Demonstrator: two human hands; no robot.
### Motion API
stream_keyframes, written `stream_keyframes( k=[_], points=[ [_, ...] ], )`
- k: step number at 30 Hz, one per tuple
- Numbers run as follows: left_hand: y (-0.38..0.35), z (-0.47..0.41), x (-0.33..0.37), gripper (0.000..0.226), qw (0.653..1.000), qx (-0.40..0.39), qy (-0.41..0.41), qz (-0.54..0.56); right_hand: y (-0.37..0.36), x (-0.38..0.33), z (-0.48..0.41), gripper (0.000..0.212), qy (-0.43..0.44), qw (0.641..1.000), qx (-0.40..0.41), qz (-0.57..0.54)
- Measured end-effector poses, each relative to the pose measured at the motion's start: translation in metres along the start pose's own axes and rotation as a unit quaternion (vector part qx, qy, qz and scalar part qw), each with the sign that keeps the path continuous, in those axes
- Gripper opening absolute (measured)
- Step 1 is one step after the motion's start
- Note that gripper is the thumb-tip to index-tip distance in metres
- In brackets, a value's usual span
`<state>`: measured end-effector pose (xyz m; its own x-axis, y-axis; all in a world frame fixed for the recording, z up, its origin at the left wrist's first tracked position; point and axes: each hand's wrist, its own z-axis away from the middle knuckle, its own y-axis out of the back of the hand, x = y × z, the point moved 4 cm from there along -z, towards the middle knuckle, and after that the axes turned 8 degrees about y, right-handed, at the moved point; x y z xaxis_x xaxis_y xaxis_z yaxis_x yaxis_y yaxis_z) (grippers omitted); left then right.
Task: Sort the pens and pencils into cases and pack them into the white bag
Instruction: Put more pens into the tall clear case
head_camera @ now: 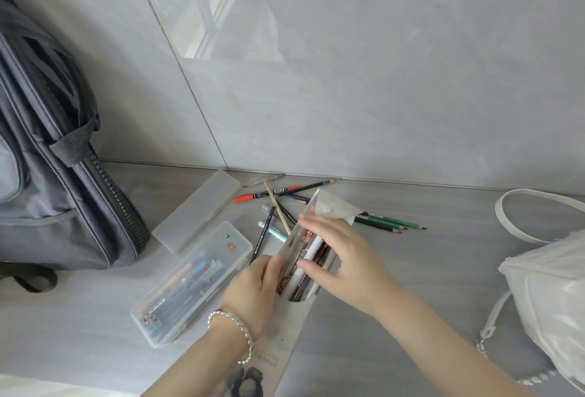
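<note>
I'm steadying the pouch (294, 286) w/ my left hand (253, 289), right hand (342, 257) pinching pens into its mouth. Bag (554, 295) is waiting off right. Loose pencils (384, 223) are lying behind; pouch is looking crammed, so contents could slip back out.

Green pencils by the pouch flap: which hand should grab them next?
Right. The right hand is on the pouch's right side, nearest the green pencils; the left hand steadies the pouch's other side.
</note>
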<state>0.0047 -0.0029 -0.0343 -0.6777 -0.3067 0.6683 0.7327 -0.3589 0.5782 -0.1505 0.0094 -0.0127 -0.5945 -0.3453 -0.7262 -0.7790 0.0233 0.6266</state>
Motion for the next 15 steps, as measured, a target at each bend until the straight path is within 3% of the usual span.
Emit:
stream_keyframes(
  k=[7, 12, 15],
  points=[
    [0.002, 0.003, 0.001, 0.036, 0.999, 0.002, 0.0, -0.036, 0.028, 0.006, 0.005, 0.024, 0.06, 0.984, 0.141, 0.092],
    [0.0, 0.005, 0.002, 0.034, 0.999, -0.002, -0.003, -0.038, 0.022, 0.017, 0.0, 0.041, -0.101, 0.987, -0.018, 0.121],
    [0.0, 0.006, 0.003, 0.033, 0.999, 0.0, -0.007, -0.046, 0.013, 0.018, 0.0, 0.047, -0.136, 0.985, -0.052, 0.094]
  ],
)
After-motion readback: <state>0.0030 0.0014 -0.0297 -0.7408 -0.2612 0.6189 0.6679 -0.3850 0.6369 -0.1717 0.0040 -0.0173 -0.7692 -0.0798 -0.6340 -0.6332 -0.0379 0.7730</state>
